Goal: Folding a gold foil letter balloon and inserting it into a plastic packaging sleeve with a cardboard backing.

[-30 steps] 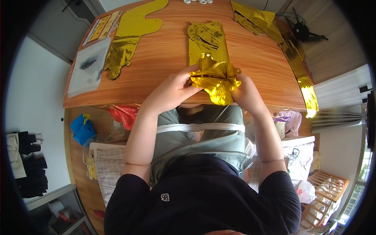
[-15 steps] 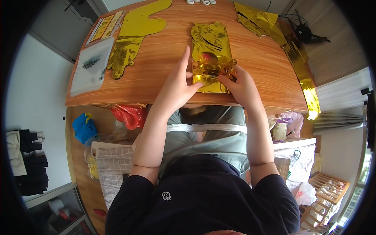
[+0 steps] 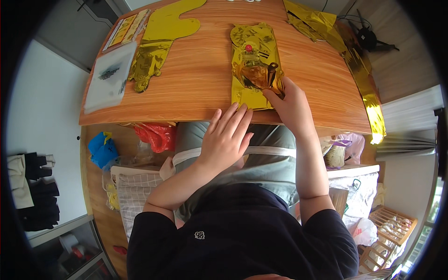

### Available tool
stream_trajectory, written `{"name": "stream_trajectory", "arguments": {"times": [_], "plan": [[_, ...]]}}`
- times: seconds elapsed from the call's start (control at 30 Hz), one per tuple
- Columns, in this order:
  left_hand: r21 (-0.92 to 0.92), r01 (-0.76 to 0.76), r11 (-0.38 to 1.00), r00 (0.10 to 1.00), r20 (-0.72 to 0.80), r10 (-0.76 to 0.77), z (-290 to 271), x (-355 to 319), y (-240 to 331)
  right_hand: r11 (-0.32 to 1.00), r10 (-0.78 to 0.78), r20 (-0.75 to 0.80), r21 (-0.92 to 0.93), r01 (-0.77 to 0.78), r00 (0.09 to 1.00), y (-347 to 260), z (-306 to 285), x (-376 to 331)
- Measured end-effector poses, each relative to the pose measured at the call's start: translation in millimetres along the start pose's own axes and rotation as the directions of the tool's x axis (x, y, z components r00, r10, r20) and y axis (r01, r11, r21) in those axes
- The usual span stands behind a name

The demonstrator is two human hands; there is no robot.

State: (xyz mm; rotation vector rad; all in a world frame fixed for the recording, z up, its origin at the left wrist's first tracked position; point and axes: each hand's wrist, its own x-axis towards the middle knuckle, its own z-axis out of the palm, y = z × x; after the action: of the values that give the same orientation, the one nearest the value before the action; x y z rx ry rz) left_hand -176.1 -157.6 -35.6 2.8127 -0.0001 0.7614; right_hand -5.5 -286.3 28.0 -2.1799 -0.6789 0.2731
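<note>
A folded gold foil balloon lies flat near the table's front edge, in front of me. It carries a red spot and dark line markings, and part of its crumpled foil stands up at the middle. My right hand pinches the foil's right edge between thumb and fingers. My left hand is open, palm down with fingers stretched, at the table's front edge; its fingertips reach the near end of the foil.
On the wooden table, another gold foil balloon lies left, beside a clear plastic bag and a flat printed pack. Long gold foil drapes over the right edge. A black device with cables is at the back right.
My left hand has left the foil's left side and moved down to the table's front edge. The foil's near part is unfolded flatter; my right hand stays at its right edge.
</note>
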Motion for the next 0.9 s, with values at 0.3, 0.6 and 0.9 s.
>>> {"name": "stream_trajectory", "arguments": {"times": [0.3,0.6,0.9], "plan": [[0.082,0.0,0.997,0.998,-0.064,0.005,13,2,1,0.916,-0.021,-0.092,0.398,0.056,0.996,18,-7,-10],[0.209,0.032,0.977,0.995,-0.098,-0.012,26,0,7,0.938,0.018,-0.188,0.342,0.049,0.982,34,-8,-39],[0.246,0.051,0.968,0.993,-0.113,-0.024,31,0,10,0.986,-0.154,-0.268,0.02,0.165,0.951,34,-3,-39]]}}
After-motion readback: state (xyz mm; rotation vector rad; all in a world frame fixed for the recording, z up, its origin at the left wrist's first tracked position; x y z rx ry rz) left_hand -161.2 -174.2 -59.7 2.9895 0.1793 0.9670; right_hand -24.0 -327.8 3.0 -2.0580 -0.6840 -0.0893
